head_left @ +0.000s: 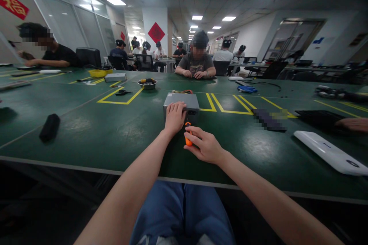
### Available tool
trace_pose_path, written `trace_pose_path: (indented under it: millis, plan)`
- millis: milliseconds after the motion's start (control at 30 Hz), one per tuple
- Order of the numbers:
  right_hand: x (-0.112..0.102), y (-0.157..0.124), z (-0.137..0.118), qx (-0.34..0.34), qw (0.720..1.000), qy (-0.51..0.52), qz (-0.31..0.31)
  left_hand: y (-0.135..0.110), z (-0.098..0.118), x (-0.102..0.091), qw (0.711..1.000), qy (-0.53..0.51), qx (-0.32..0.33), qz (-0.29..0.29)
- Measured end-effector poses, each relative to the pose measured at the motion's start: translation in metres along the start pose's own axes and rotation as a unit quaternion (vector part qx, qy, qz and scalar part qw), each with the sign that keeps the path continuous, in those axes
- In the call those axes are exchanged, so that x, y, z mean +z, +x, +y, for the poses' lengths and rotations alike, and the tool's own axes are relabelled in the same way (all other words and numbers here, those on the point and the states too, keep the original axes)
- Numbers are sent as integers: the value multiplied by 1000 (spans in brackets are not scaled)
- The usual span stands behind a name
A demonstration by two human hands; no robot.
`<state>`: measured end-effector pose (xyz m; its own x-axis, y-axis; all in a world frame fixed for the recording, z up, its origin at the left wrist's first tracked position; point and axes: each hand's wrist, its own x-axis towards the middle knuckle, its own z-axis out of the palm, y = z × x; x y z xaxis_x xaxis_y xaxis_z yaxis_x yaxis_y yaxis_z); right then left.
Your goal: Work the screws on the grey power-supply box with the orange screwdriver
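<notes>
A flat grey metal box (184,101) lies on the green table (115,134) straight ahead of me. My left hand (174,117) rests on its near left corner, fingers curled over the top edge. My right hand (203,146) grips an orange-handled screwdriver (188,134), whose thin shaft points toward the near face of the box. The tip reaches the box's front side; whether it touches a screw is too small to tell.
A black oblong object (50,127) lies at the left. A white flat device (330,152) sits at the right, beside another person's hand (353,124). A metal bowl (147,83), yellow tray (100,72) and yellow floor-tape lines lie farther back. Several people sit at the tables.
</notes>
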<state>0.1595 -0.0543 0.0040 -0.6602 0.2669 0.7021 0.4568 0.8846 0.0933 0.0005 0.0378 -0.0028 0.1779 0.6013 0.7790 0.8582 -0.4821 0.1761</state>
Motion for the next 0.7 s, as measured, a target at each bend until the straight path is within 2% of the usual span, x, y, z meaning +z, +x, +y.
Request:
trace_pose_path:
  millis: [133, 333, 533, 600, 700]
  plan:
    - [2, -2, 1, 17, 999, 42, 26, 0, 0, 0, 1000, 2, -2, -1]
    - [-2, 1, -2, 11, 999, 33, -33, 0, -1, 1, 1000, 4, -2, -2]
    - [2, -2, 1, 26, 998, 42, 30, 1, 0, 0, 1000, 5, -4, -8]
    - [1, -3, 1, 38, 997, 58, 19, 1, 0, 0, 1000, 6, -4, -8]
    - [-2, -1, -1, 36, 997, 58, -28, 1, -1, 1, 1000, 7, -4, -7]
